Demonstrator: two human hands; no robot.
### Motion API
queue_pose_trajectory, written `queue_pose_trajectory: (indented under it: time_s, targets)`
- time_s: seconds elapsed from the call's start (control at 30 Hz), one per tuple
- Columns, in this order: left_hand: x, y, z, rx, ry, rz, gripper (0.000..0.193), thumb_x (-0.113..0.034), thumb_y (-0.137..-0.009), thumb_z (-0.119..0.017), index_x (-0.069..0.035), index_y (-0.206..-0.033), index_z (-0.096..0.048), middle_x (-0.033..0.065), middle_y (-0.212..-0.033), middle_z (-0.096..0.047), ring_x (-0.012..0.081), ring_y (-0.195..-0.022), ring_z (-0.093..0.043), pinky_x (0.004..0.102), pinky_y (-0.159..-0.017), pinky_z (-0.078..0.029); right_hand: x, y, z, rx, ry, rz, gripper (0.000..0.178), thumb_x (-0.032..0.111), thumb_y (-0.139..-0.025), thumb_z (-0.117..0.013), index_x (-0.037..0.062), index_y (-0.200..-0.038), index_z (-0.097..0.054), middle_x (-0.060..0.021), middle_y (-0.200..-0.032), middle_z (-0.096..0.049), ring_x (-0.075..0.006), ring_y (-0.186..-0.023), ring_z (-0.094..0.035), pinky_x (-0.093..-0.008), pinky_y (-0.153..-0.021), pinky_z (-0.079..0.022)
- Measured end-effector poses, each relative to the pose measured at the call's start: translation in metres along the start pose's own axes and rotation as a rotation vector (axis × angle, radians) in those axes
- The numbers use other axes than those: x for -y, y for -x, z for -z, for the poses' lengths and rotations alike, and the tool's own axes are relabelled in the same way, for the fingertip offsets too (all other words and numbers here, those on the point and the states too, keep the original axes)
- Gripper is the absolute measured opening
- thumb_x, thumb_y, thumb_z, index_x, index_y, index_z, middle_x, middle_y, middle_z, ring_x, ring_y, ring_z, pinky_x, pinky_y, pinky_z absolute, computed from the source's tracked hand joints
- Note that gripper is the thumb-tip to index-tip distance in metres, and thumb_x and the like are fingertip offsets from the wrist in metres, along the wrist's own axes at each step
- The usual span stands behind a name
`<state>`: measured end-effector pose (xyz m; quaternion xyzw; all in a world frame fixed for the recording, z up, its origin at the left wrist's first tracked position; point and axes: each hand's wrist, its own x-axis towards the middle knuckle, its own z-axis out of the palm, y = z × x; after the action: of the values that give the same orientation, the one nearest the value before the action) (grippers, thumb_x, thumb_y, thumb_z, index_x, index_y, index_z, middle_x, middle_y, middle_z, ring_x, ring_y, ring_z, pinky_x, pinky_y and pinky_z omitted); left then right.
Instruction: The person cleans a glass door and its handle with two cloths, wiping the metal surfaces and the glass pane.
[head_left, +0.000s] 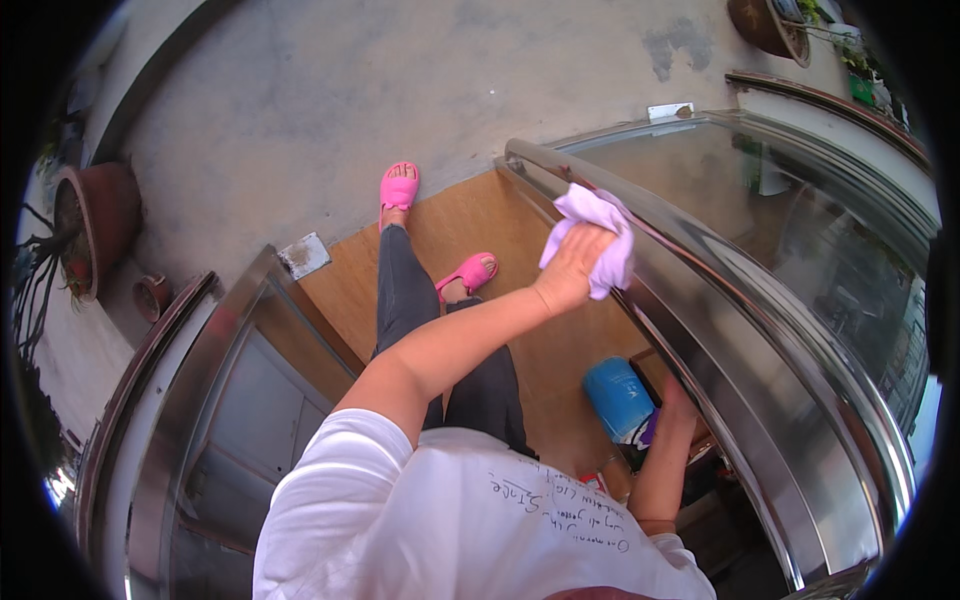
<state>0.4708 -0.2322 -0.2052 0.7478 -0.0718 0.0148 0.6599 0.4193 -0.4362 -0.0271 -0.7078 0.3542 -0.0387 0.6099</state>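
Note:
My left hand [572,268] reaches across my body and presses a bunched lilac cloth [598,232] against the top rail of a stainless steel door frame [700,270] with a glass pane [800,230]. My right hand [680,402] is lower down, against the inner edge of the same steel frame; its fingers are mostly hidden behind the frame. A blue cylindrical container [617,397] sits just left of that hand, low by the floor. I wear a white shirt, dark trousers and pink sandals [399,186].
A second steel-framed door leaf [215,400] stands open at the lower left. Brown wood-look flooring [480,225] meets grey concrete [330,100]. Terracotta pots stand at the left [100,220] and top right [765,25].

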Motion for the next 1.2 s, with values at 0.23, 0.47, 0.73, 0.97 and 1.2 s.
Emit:
queue_pose_trajectory:
  time_s: [0.23,0.47,0.73,0.97,1.2]
  targets:
    - [0.154,0.021,-0.012,0.080,-0.066,0.156,0.077,-0.005,-0.071,-0.070,-0.009,-0.141,-0.040,0.0168,-0.141,-0.044,0.0373,-0.135,-0.039,0.0439,-0.115,-0.031,-0.095,-0.048,0.001,0.064,0.198,-0.147,0.066,0.048,-0.093,-0.056,0.0055,-0.142,-0.047,-0.0135,-0.146,-0.047,-0.0315,-0.135,-0.043,-0.0473,-0.114,-0.033]
    - [0.326,0.045,-0.033,0.204,-0.176,0.280,0.077,-0.005,-0.077,-0.067,-0.010,-0.147,-0.035,0.0191,-0.148,-0.040,0.0384,-0.138,-0.038,0.0446,-0.115,-0.033,-0.201,-0.092,-0.010,0.074,0.236,-0.283,0.063,0.045,-0.092,-0.057,0.0054,-0.140,-0.049,-0.0140,-0.144,-0.048,-0.0320,-0.133,-0.044,-0.0468,-0.111,-0.037]
    - [0.396,0.028,-0.001,0.386,-0.170,0.309,0.064,-0.002,-0.080,-0.065,-0.008,-0.140,-0.045,0.0155,-0.140,-0.050,0.0344,-0.132,-0.045,0.0414,-0.112,-0.038,-0.360,-0.168,-0.125,0.239,-0.044,-0.493,0.059,0.042,-0.092,-0.058,0.0053,-0.138,-0.050,-0.0145,-0.141,-0.049,-0.0325,-0.130,-0.045,-0.0462,-0.107,-0.040]
    - [0.399,0.009,0.006,0.462,0.024,0.296,0.066,0.005,-0.078,-0.064,-0.010,-0.139,-0.048,0.0137,-0.138,-0.054,0.0344,-0.131,-0.047,0.0418,-0.109,-0.040,-0.453,-0.211,-0.235,0.267,-0.651,-0.749,0.057,0.039,-0.091,-0.059,0.0053,-0.136,-0.052,-0.0150,-0.139,-0.050,-0.0330,-0.128,-0.046,-0.0457,-0.104,-0.043]
    - [0.399,0.007,0.000,0.403,0.070,0.480,0.068,0.004,-0.073,-0.069,-0.011,-0.137,-0.052,0.0158,-0.134,-0.056,0.0352,-0.127,-0.051,0.0416,-0.106,-0.043,-0.460,-0.207,-0.248,0.235,-0.926,-0.955,0.054,0.036,-0.090,-0.060,0.0052,-0.134,-0.054,-0.0155,-0.137,-0.051,-0.0334,-0.126,-0.048,-0.0452,-0.101,-0.046]
